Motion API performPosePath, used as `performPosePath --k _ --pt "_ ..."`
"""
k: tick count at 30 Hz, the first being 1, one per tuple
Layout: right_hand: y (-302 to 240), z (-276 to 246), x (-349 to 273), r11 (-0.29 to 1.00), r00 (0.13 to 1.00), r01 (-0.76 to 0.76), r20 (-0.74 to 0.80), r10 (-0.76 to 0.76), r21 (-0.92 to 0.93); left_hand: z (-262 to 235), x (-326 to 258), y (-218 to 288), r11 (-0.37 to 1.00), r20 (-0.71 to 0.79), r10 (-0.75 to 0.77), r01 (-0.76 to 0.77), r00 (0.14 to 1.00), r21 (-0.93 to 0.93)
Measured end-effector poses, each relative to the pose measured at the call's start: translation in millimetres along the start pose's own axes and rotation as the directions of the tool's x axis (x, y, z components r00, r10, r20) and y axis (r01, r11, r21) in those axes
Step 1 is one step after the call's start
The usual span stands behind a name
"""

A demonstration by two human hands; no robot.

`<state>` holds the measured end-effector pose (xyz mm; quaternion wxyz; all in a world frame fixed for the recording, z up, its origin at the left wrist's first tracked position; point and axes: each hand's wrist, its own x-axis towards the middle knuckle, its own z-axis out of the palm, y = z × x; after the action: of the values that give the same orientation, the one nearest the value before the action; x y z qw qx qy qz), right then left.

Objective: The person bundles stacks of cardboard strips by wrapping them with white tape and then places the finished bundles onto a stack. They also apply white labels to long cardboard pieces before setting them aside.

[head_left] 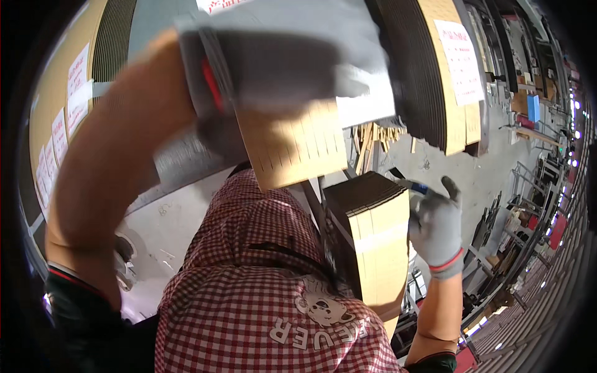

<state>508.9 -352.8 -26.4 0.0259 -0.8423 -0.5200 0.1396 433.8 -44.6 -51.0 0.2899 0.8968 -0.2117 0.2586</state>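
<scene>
Two gloved hands up at a stack of flat cardboard. Much hidden: a red-and-white checked apron [261, 298] filling the lower middle, covering the bottom of the cardboard bundle [373, 242] and whatever it stands on. Left hand [273, 68] blurred, close to the lens, raised high with the bare forearm rising from the lower left; grey glove closed over the top edge of a slotted cardboard sheet [298, 146], fingers not clearly separable. Sheet hanging just below that hand, tilted, its upper part lost behind the glove. Right hand [435, 227] lower and farther out, wrist upright, fingers spread and pressed flat on the right side of the bundle, gripping nothing; a dark pen-like object [407, 181] just above its fingertips, hard to make out. Beyond the right hand, open grey floor [460, 174]. Farther up behind the left hand, a tall cardboard stack [435, 81] with a paper label, cut off at the top edge.
</scene>
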Motion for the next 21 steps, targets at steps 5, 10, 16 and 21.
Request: performPosePath --k 5,10,16,21 --pt "15 38 9 0.99 0.991 -0.128 0.057 0.125 0.058 -76 -19 -23 0.713 0.69 -0.598 0.665 0.409 0.224" --pt "-2 -36 -35 0.982 0.945 -0.19 -0.27 0.183 0.001 -94 -28 2 0.847 0.679 -0.53 0.345 0.508 0.404" --pt "12 -52 44 0.99 0.898 -0.075 -0.439 0.017 -0.116 -20 9 117 0.842 0.539 0.088 0.227 0.838 -0.489" --pt "8 -48 29 0.995 0.861 -0.072 -0.5 0.094 0.062 61 19 165 0.995 0.475 0.065 -0.023 0.878 -0.094"
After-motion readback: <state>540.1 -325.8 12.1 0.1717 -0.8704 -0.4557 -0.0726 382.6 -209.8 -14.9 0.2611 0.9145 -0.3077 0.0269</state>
